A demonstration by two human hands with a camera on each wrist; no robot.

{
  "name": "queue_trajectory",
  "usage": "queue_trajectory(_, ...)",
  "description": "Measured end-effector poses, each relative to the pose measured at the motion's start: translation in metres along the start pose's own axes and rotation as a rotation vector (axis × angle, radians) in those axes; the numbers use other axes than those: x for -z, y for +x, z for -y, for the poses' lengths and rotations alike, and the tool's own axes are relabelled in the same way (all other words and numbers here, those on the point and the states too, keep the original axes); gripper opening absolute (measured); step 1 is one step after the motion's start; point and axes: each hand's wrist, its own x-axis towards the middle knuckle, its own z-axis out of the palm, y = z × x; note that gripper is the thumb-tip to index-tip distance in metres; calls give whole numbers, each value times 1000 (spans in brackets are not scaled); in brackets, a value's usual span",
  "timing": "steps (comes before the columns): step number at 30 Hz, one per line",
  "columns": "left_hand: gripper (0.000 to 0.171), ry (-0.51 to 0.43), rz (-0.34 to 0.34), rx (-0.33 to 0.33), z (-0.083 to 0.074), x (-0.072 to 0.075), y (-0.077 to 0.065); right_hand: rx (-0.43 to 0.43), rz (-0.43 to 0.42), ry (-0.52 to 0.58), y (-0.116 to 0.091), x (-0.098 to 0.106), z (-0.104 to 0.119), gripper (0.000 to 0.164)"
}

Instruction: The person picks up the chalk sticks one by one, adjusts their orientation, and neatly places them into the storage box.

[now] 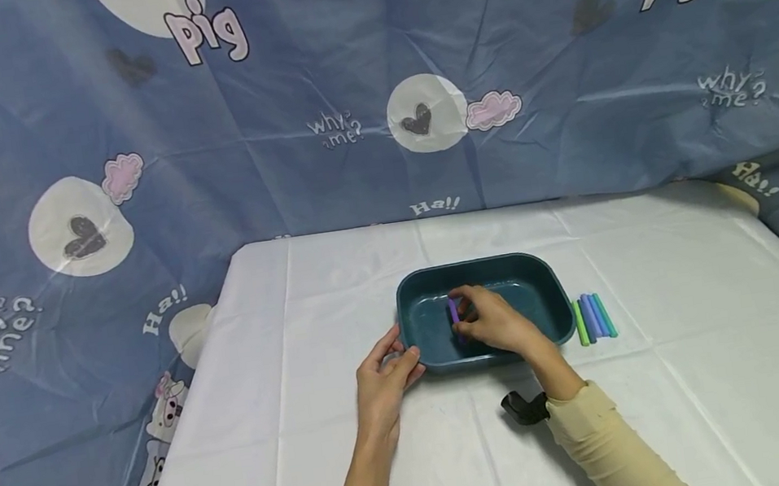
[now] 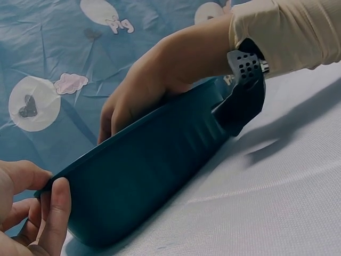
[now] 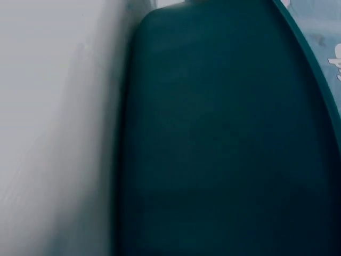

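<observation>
A dark teal rectangular tub point(image 1: 510, 261) stands on the white-covered table. At its front left corner my left hand point(image 1: 381, 379) grips the rim between thumb and fingers; the left wrist view shows this hand point(image 2: 32, 208) close up. Reaching over the front wall, my right hand point(image 1: 494, 321) pinches a slim purple stick point(image 1: 453, 311) inside the tub, near its left half. Whether the stick touches the floor I cannot tell. In the left wrist view the wall of the tub point(image 2: 144, 181) hides the right fingertips. Only the tub point(image 3: 224, 122) fills the right wrist view, without the hand.
Several slim sticks in green, blue, violet and teal point(image 1: 605, 316) lie side by side just right of the tub. White cloth point(image 1: 730, 362) covers the table. Behind it hangs a blue printed curtain point(image 1: 322, 178). Each wrist wears a black camera mount point(image 1: 525, 407).
</observation>
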Motion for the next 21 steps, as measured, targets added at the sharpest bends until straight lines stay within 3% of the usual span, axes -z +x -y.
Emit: queue_trajectory(21,54,8,-4,18,-2,0,1,-51,52,-129,25,-28,16,50)
